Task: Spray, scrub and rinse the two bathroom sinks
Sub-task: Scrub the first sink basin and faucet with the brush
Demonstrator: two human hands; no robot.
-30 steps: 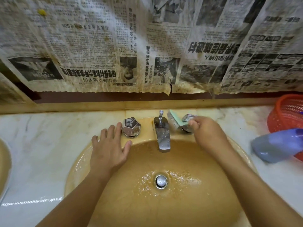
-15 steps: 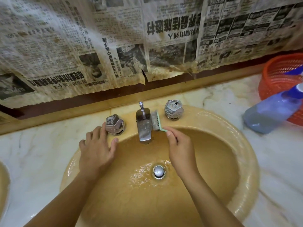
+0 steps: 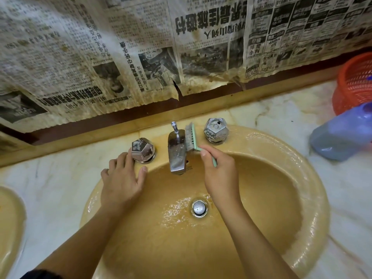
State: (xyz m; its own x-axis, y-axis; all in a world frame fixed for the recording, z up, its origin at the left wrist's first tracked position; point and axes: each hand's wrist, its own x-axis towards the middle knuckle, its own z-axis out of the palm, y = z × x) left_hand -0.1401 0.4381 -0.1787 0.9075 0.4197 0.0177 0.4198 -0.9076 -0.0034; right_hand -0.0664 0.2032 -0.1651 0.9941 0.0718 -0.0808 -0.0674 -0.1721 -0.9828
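The right hand grips the green handle of a small brush, fingers curled round it, and holds the bristles against the right side of the chrome tap, near its base. The tap stands at the back of a tan oval sink, between two faceted chrome knobs: the left knob and the right knob. The left hand lies flat on the sink's back left rim with fingers spread and relaxed, gripping nothing; its fingertips touch or nearly touch the base of the left knob. The bowl is wet, with water pooled round the metal drain plug at the bottom, and the rim on the right glistens. The sink is set in a pale marble counter. At the far left edge part of a second tan sink shows. On the counter to the right lies a blue bottle, touching or just in front of an orange mesh basket. Stained, yellowed newspaper covers the wall behind, its lower edge torn above the tap.
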